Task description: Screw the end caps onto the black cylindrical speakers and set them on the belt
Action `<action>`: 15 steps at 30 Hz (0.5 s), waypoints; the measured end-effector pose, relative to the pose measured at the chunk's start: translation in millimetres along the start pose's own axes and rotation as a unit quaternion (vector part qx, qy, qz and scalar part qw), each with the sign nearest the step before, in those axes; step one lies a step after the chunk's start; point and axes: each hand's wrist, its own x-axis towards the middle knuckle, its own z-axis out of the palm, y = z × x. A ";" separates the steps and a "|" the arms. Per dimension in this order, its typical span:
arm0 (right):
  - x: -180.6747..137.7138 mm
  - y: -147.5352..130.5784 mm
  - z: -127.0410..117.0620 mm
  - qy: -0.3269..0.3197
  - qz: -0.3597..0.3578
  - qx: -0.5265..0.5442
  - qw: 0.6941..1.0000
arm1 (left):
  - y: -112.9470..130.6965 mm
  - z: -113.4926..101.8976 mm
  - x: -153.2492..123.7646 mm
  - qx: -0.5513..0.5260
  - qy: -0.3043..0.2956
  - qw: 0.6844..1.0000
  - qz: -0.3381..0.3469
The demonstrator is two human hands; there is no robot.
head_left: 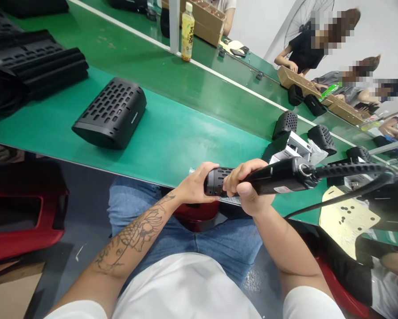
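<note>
At the table's front edge, my left hand (pixel 198 184) is closed around the near end of a black speaker housing (pixel 215 179) with slotted holes. My right hand (pixel 252 184) is wrapped round a black electric screwdriver (pixel 278 176), its cable running off to the right. The tool's tip is hidden behind my right fingers, so I cannot tell whether it touches the housing. Another black slotted speaker (pixel 114 113) lies on the green table, left of my hands.
Dark slotted parts (pixel 36 62) are piled at the far left. Speakers (pixel 321 138) and a metal fixture (pixel 295 146) stand to the right, beside a yellow sheet (pixel 347 217) bearing small black dots. A drink bottle (pixel 187 33) stands near a white post (pixel 174 26). Several people sit opposite.
</note>
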 end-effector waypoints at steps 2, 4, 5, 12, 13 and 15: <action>-2.0 2.0 -0.1 -0.021 0.014 0.002 1.000 | 0.2 1.0 0.6 0.003 0.002 1.000 -0.005; -4.5 4.3 -0.7 -0.050 0.015 0.010 0.999 | 0.4 2.1 0.6 0.007 0.004 1.000 -0.007; -5.9 6.0 -1.3 -0.061 0.012 0.013 0.998 | 0.4 2.6 0.4 0.008 0.003 1.000 -0.007; -11.8 20.6 -3.5 -0.115 -0.001 0.048 0.992 | 2.9 2.8 -0.5 0.009 0.003 1.000 0.001; -12.0 21.8 -3.2 -0.120 -0.007 0.056 0.991 | 3.3 2.5 -0.5 0.007 0.004 1.000 -0.001; -12.2 23.9 -3.3 -0.129 -0.001 0.060 0.990 | 3.7 1.8 -0.5 0.006 0.004 1.000 -0.010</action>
